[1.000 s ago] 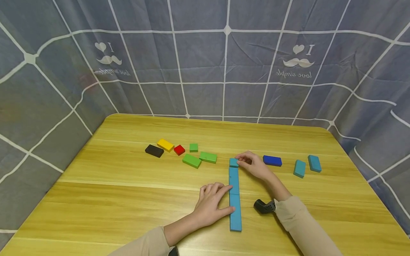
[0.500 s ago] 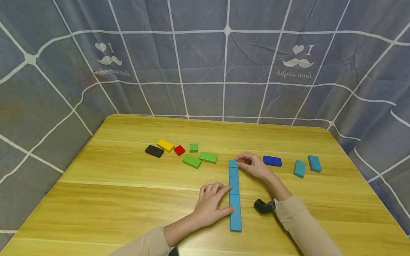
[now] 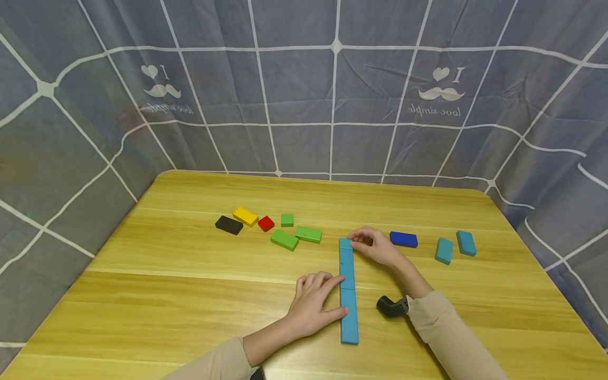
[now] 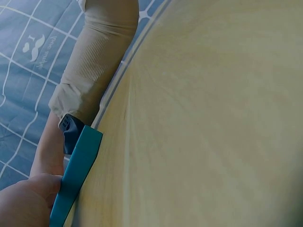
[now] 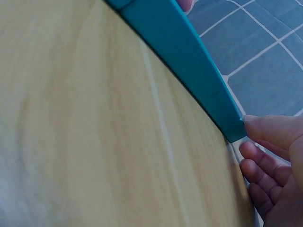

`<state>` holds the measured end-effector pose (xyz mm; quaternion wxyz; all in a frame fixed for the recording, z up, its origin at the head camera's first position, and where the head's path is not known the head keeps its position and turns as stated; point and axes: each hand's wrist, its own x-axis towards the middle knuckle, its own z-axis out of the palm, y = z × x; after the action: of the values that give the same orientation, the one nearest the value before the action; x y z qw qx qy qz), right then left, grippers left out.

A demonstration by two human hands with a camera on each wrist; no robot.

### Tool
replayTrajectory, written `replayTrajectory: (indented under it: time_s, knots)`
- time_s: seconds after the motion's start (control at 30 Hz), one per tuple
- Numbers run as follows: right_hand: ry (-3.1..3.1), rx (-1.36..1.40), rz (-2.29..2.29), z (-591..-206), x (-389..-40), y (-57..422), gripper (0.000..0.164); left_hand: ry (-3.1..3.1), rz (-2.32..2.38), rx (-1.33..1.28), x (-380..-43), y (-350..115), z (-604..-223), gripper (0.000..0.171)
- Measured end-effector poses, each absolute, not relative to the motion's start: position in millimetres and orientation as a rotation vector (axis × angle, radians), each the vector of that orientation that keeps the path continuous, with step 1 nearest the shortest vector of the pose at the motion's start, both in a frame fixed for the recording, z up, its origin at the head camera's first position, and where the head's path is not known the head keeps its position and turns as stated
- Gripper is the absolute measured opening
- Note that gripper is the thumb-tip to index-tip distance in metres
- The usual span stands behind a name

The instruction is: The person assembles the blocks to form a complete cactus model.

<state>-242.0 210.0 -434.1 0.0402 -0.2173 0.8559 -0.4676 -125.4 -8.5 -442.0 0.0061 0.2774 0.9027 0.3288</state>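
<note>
Two long light-blue blocks and a small light-blue block lie end to end in one straight row. My left hand rests at the row's left side, forefinger and thumb spread and touching the long blocks. At the far end my right hand pinches the small block, thumb at its right edge and forefinger by its far corner. In the right wrist view the thumb meets the block's end corner, with the other fingers curled below. The left forefinger is hidden in the left wrist view.
Left of the row lie green blocks, a red block, a yellow block and a black block. To the right are a dark-blue block and two teal blocks. A patterned curtain surrounds the table.
The small light-blue block has slid slightly toward the person and left, against the long block, and now lines up with the row. The left hand has stayed put.
</note>
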Motion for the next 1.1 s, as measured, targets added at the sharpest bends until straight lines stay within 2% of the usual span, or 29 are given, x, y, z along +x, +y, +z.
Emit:
replayTrajectory:
  time_s: [0.27,0.57,0.93,1.1]
  knots:
    - [2.618,-0.612,-1.498,-433.6,-241.9,217.2,0.025,2.827,1.027,0.866,-126.0,-8.4,-443.5,0.059]
    - [2.778,-0.611,-1.570,-402.8,-221.9,242.4,0.030,2.823,1.035,0.870,-125.4,-8.9,-443.4,0.059]
    - [2.978,-0.586,-1.418,-410.0,-216.1,302.4,0.030,2.820,1.031,0.866,-125.6,-8.2,-442.2,0.059]
    - [2.994,-0.477,-1.341,-422.0,-219.0,326.4,0.034,2.821,1.035,0.871,-125.9,-8.4,-442.8,0.059]
